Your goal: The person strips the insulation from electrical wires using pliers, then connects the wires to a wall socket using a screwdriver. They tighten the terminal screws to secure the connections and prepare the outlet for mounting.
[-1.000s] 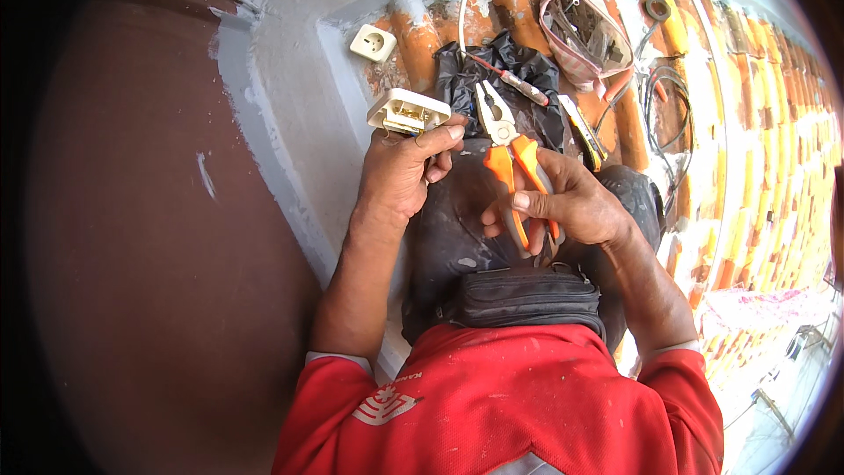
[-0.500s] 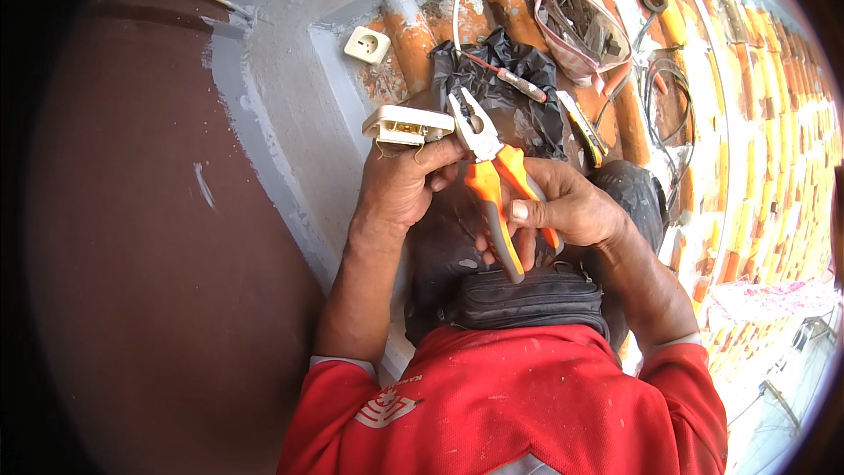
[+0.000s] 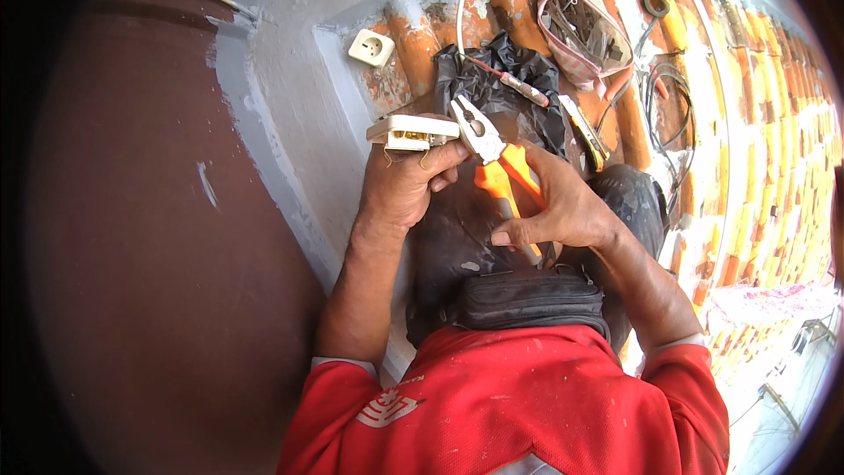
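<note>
My red shirt (image 3: 527,391) and black waist pouch (image 3: 532,301) lay closest, with both forearms reaching forward past them, well apart, elbows bent. My right hand (image 3: 570,204) had the pliers (image 3: 497,183) in a loose grip, thumb slanting left across the orange-and-grey handles, the other fingers mostly hidden behind; the handles were spread and the jaws stood slightly parted. My left hand (image 3: 400,183) was raised and curled around the underside of the white socket casing (image 3: 411,134), thumb pointing right beneath its right end, remaining fingers largely out of sight. The casing sat nearly edge-on above that hand, brass-coloured parts showing. The pliers' nose tilted up and left just beside it; whether they touched, I could not tell. Beyond, a red-shafted screwdriver (image 3: 527,91) lay partly over black plastic (image 3: 455,81), a yellow-and-black cutter (image 3: 584,134) to its right. Farther off, a white socket piece (image 3: 371,48) rested by the orange roof tiles (image 3: 417,42), and a pink zipped pouch (image 3: 591,77) gaped to the right
</note>
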{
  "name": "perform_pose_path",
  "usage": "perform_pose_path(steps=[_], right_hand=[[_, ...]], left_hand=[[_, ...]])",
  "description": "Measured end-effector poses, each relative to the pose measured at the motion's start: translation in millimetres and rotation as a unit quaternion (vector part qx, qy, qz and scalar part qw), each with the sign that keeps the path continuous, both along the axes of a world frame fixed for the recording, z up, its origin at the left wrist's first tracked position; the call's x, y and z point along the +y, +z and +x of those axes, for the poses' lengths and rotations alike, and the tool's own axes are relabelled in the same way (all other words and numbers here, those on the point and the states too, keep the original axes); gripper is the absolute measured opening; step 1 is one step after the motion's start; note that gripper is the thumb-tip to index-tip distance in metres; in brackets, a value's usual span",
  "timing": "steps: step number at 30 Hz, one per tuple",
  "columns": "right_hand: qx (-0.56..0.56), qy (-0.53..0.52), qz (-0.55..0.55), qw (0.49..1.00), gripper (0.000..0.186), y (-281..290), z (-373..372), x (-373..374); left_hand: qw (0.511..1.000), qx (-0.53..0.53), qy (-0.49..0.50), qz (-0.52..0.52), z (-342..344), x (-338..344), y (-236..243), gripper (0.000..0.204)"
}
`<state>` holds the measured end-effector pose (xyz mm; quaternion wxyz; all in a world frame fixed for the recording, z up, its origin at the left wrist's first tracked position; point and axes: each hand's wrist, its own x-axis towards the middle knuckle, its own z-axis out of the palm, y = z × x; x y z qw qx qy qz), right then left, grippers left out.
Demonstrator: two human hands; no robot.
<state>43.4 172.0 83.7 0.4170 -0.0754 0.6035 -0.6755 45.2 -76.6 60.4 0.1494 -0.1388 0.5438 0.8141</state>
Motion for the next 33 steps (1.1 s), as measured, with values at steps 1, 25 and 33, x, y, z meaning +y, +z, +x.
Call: perform_pose_path(steps=[1,25,33], right_hand=[[0.095,-0.008,0.061,0.994,0.061,-0.4,0.7,-0.9],[-0.024,-0.11,0.041,0.993,0.048,-10.7,-3.3,-8.6],[0.093,0.008,0.204,0.975,0.049,-18.7,19.8,23.4]], left_hand=[[1.0,-0.007,0.009,-0.005,-0.1,1.0,-0.8,0.02],[0.993,-0.07,0.088,0.046,-13.6,-3.0,2.5,0.022],[0.985,-0.04,0.163,0.049,-17.8,-15.5,12.8,0.024]])
